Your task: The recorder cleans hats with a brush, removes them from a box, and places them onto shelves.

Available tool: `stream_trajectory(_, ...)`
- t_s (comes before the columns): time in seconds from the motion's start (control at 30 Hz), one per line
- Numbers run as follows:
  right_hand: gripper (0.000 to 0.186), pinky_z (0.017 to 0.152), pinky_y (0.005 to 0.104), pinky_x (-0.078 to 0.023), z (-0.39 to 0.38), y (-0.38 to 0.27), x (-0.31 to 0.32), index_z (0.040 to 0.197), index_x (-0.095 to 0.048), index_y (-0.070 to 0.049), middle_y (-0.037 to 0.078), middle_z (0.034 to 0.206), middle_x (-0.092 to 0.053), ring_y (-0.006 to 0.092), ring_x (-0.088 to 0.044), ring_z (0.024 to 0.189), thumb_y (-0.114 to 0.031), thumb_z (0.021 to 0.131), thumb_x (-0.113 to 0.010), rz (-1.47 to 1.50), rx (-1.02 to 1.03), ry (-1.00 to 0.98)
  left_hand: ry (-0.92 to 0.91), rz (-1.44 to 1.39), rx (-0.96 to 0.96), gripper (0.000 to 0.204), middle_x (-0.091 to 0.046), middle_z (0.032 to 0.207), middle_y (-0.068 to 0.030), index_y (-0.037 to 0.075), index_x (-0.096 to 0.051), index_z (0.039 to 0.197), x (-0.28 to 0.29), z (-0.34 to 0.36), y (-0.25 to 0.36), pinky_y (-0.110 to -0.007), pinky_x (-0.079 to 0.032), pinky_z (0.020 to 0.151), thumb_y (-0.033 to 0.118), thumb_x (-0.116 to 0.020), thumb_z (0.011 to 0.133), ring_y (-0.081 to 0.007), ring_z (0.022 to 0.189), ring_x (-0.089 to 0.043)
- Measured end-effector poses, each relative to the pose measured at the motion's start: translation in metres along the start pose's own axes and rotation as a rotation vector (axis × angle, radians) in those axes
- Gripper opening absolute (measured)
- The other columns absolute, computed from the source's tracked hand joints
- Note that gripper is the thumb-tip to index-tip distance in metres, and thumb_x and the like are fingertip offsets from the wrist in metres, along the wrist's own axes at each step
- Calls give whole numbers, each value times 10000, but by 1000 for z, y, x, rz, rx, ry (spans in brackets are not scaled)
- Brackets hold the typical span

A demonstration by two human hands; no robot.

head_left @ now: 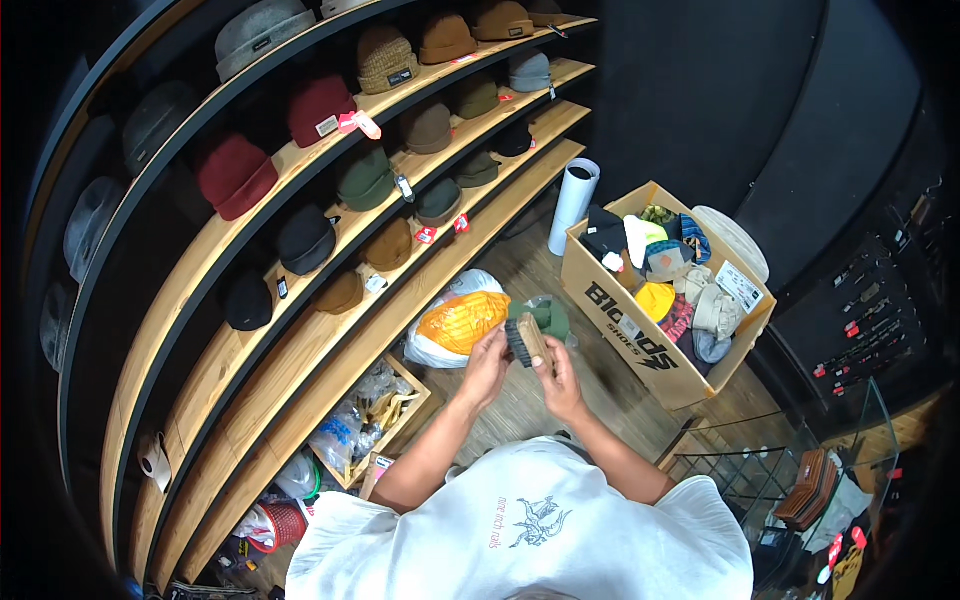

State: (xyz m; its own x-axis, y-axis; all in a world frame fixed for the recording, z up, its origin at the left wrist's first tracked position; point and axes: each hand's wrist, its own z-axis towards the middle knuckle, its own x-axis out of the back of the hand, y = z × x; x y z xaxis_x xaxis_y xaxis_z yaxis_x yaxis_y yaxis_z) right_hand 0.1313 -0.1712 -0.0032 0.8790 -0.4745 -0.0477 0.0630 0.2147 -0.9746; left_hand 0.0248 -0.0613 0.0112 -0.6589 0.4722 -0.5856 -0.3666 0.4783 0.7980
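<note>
A wooden-backed brush [537,341] with dark bristles is held up in front of my chest, tilted, its bristles toward the left. My right hand [562,388] grips its lower end, thumb along the wooden back. On the bristle side, my left hand [486,368] has its fingers bent and closed against the brush; their tips are partly hidden. Just beyond the brush is a green item [553,318], perhaps fabric, with clear plastic around it. Close behind my left hand, a yellow bundle [462,322] sits in a white plastic bag [425,345].
Curved wooden shelves [340,225] with rows of knit caps rise on the left. A large cardboard box [640,355] full of hats stands right, beside a white roll [574,205]. A wooden crate [425,405] lies below the shelves, a glass case [850,430] at lower right.
</note>
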Motion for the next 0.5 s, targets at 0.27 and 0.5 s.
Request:
stream_trajectory(0.27,442,860,298,-478,-4,20,16,1331,-411,-8,99,1110,-571,151,-571,961,-297,1011,-513,26,-77,108,20,-19,-37,267,-657,1117,-45,-10,-604,1214,2,11,14,-267,-462,910,86,-585,966,-104,1000,-588)
stream_trajectory(0.5,396,771,294,-484,7,-26,30,1287,-474,7,108,1155,-563,165,-563,967,-252,994,-534,-263,35,260,3,85,-25,301,-654,1123,-48,-11,-578,1234,5,14,15,-271,-470,911,117,-601,963,-106,995,-595)
